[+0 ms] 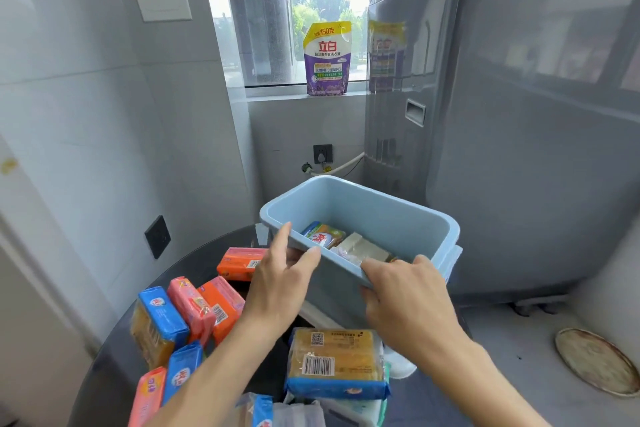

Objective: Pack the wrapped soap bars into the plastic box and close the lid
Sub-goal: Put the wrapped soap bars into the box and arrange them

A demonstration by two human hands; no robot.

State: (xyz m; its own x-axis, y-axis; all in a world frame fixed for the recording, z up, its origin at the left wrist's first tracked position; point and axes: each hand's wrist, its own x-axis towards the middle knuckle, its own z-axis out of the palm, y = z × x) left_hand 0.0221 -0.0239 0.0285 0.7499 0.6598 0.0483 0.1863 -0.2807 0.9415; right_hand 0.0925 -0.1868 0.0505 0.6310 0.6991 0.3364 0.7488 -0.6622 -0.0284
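The light blue plastic box [381, 215] is tilted toward me above the dark round table [104, 374], with no lid on it. My left hand [277, 284] touches its near rim with fingers spread, thumb under the edge. My right hand [405, 298] grips the near rim at the right. Inside lie a green-and-orange wrapped soap [323, 234] and a pale clear-wrapped bar [362, 248]. On the table lie several wrapped soaps: orange [239, 262], pink [192, 308], blue-and-yellow [157, 322], and a large yellow bar with a barcode [332, 357]. A white piece [398, 360] shows under the box.
A grey washing machine [519, 114] stands close on the right. A purple detergent pouch [327, 59] sits on the window sill. Tiled wall with a dark socket [157, 236] is to the left. A round floor drain cover [595, 360] lies at the lower right.
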